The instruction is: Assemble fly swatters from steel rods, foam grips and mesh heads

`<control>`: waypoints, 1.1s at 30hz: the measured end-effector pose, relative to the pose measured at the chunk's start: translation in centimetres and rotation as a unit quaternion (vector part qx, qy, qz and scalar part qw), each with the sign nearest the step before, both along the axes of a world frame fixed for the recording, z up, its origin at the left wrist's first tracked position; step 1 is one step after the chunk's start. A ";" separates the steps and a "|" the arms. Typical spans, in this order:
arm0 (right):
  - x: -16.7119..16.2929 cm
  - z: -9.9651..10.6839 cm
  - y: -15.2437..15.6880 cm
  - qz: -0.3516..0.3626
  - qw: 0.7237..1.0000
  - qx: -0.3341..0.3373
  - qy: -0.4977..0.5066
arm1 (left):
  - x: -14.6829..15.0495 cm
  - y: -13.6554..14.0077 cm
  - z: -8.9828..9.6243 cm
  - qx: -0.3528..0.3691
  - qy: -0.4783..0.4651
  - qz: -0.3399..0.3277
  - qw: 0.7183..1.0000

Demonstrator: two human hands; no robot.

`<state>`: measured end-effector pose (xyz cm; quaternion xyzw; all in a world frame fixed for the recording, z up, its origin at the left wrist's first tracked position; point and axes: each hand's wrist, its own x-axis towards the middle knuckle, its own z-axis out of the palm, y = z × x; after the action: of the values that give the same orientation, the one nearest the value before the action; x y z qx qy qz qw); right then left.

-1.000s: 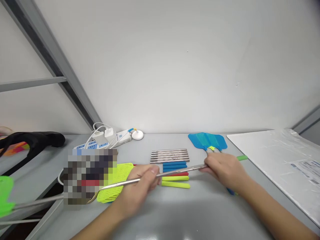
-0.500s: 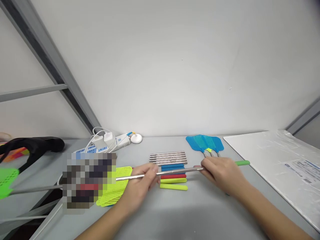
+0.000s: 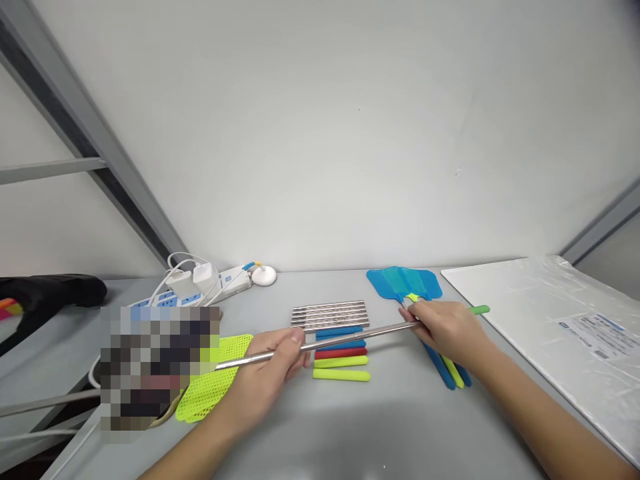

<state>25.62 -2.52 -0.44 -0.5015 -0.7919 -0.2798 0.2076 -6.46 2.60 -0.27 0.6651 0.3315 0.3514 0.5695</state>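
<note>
Both hands hold a telescopic fly swatter [image 3: 363,335] with a long metal rod, stretched across in front of me. My left hand [image 3: 274,365] is closed round the rod, thumb on top. My right hand [image 3: 443,325] grips the other end, where a green handle tip sticks out; the swatter's head is beyond the left edge. Under the rod lie coloured handles [image 3: 342,377] in blue, red and yellow-green, with a row of metal rods [image 3: 330,315] behind them. Blue fly swatters [image 3: 406,283] lie fanned out beside my right hand. Yellow-green swatter heads [image 3: 215,383] lie left of my left hand.
A power strip [image 3: 233,283] with plugs and cables stands at the back left, beside a white round device [image 3: 263,275]. A pixelated patch covers something at the left. A white wrapped board [image 3: 540,320] lies at the right. A black strap-like item [image 3: 55,290] is at far left.
My view has shifted slightly, and the rod is more tilted, its left end lower. The swatter's green head has left the view on the left. Both hands keep their hold.
</note>
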 end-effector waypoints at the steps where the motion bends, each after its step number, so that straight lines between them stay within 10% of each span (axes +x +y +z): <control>1: 0.5 -0.1 0.1 0.001 1.000 -0.003 -0.005 | -0.1 0.2 0.0 0.002 0.005 -0.003 1.000; 19: -3.4 0.6 -1.6 0.080 0.996 -0.045 0.018 | 1.3 -1.2 -1.0 -0.003 -0.010 -0.002 1.000; 33: 7.0 0.3 0.6 -0.060 0.993 -0.089 0.057 | 0.7 1.7 2.0 -0.026 -0.320 0.243 0.915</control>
<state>32.57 -1.92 -0.12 -0.5797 -0.7691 -0.1912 0.1894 -5.77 4.34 1.77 0.4011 0.2918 0.6640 0.5595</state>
